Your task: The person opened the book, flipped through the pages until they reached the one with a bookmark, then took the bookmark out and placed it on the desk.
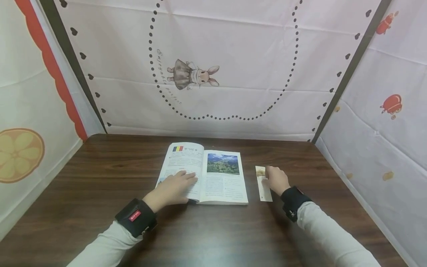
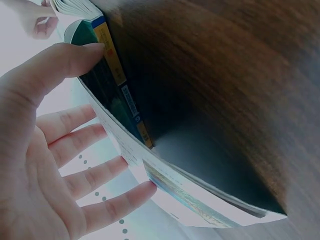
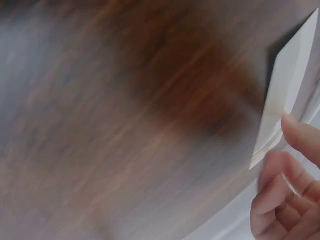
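Backdrop: pale cloth [image 1: 250, 48] with a dotted curve and a rabbit [image 1: 195, 74] print, behind a dark wood table [image 1: 83, 185].
Right hand [image 1: 277, 180]: thumb tip on the strip's face, index curled at its edge. Reads as a narrow pinch; index pad is hidden, so can't tell how firm.
Left hand [image 1: 173, 189]: fingers straight, spread wide over the left page; thumb by the near end of the spine [image 2: 111, 52]. Flat hold, no pinch.
Strip [image 1: 264, 191] place: at the table, right of the book [image 1: 223, 189], near but apart. Can't tell if it's fully flat; shadow along one edge in the right wrist view.
Strip axis: long way runs away from the person, far end leaning slightly left, about parallel to the book's right edge. Gold print is at the far end, plain part toward the person.
Strip risk: hold is on the right edge of the far half only, so the near end could droop or swing on a lift. Thin card on a smooth top could also skid if the pinch is shallow.
Page risk: left side bows up off the table, so easing the left hand would likely let pages spring over and lose the spread.
Book risk: pushing sideways instead of down could slide or twist it.
Book axis: fold runs away from the person, heading and flag [image 1: 178, 148] at the far end; photo [image 1: 222, 164] on the right page, upright to the reader.
Wrists: black strap on each, pale sleeves behind.
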A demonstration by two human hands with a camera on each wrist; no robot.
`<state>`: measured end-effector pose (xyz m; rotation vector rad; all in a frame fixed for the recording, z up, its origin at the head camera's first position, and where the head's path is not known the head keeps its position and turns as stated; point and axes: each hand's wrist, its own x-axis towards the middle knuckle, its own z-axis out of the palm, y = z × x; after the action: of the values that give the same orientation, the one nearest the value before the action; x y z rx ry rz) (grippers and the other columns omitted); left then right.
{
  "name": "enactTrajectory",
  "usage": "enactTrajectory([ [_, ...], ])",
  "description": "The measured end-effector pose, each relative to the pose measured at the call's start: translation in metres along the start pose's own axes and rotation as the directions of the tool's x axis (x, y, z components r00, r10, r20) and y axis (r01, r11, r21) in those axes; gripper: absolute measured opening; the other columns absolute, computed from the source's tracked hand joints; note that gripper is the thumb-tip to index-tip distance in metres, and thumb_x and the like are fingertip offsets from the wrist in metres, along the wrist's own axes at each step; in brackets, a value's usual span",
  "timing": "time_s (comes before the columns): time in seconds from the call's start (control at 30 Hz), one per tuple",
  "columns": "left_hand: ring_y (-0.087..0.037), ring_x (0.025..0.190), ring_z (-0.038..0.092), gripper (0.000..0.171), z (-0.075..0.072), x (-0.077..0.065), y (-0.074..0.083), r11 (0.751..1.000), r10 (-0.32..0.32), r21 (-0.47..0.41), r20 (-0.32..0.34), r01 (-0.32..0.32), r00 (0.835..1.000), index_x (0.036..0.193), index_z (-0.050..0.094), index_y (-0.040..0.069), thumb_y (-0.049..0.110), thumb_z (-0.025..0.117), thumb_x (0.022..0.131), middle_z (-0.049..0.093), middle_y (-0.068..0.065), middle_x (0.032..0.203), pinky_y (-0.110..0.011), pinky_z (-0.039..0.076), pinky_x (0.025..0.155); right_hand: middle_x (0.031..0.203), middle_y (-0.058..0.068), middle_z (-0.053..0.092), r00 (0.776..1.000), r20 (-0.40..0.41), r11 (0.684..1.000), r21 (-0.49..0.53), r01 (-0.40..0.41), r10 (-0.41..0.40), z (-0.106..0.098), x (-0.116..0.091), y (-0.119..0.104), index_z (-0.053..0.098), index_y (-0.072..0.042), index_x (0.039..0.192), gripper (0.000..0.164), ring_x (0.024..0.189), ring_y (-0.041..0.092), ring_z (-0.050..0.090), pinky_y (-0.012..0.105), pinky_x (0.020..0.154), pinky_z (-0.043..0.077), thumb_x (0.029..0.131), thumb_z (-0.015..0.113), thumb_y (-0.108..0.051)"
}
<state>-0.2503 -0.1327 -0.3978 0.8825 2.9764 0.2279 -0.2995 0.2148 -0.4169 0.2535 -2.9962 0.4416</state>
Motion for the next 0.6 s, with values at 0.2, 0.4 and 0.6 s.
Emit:
enactTrajectory([
  [0.2, -0.04, 0.129, 0.044, 0.063, 0.001, -0.001, -0.002, 1.0, -0.005, -0.026, 0.005, 0.006, 1.0, 0.131, 0.054, 0.005, 0.02, 0.077, 0.074, 0.051, -0.013, 0.139, -0.057, 0.04, 0.099, 0.114, 0.016, 0.065, 0.923, 0.076, 0.922, -0.056, 0.383, -0.378, 0.003, -0.008, -0.025, 0.061, 0.0, 0.117, 0.047, 0.108, 0.032, 0.061, 0.048, 0.09, 0.049, 0.084, 0.069, -0.033],
  [0.4, -0.039, 0.13, 0.044, 0.063, 0.004, -0.005, -0.002, 0.999, 0.007, -0.053, -0.008, -0.007, 1.0, 0.13, 0.054, 0.003, 0.02, 0.077, 0.074, 0.051, -0.016, 0.139, -0.053, 0.039, 0.103, 0.136, 0.016, 0.053, 0.829, 0.267, 0.854, -0.039, 0.518, -0.491, 0.003, -0.021, -0.047, 0.049, -0.006, 0.135, 0.078, 0.125, 0.035, 0.049, 0.059, 0.099, 0.038, 0.076, 0.071, -0.051],
  [0.6, -0.039, 0.132, 0.041, 0.064, 0.001, -0.005, -0.002, 0.998, 0.01, -0.06, 0.001, -0.01, 1.0, 0.132, 0.052, 0.002, 0.02, 0.076, 0.076, 0.048, -0.016, 0.141, -0.053, 0.037, 0.104, 0.135, 0.016, 0.054, 0.83, 0.325, 0.872, -0.036, 0.489, -0.452, -0.001, -0.018, -0.054, 0.051, -0.009, 0.134, 0.076, 0.124, 0.034, 0.051, 0.053, 0.1, 0.04, 0.074, 0.074, -0.049],
])
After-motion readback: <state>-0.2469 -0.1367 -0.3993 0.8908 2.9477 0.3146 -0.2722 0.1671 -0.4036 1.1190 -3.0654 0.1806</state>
